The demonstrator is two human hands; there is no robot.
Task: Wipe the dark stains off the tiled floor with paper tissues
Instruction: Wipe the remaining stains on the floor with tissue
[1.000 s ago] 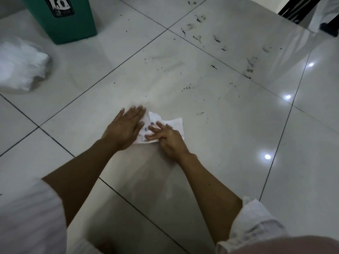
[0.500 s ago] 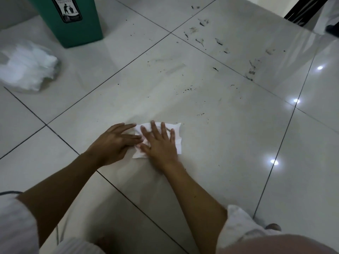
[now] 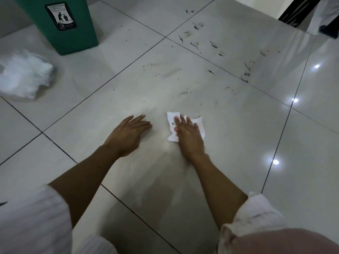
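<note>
A white paper tissue point(image 3: 200, 126), smudged with dark marks, lies flat on the glossy tiled floor point(image 3: 238, 147). My right hand point(image 3: 189, 136) presses on it with straight fingers. My left hand point(image 3: 128, 133) rests flat on the bare tile just left of the tissue, apart from it, holding nothing. Dark stains point(image 3: 183, 93) speckle the tile a little beyond the tissue. Heavier smears point(image 3: 246, 72) run along the far tiles towards the upper right.
A green waste bin point(image 3: 60, 24) stands at the far left. A crumpled pile of white tissues in clear plastic point(image 3: 23, 76) lies on the floor left of it. Dark furniture legs point(image 3: 300, 11) stand at the top right corner.
My left hand has come off the tissue and now rests on bare tile. My right hand has slid the tissue to the right and a little forward.
</note>
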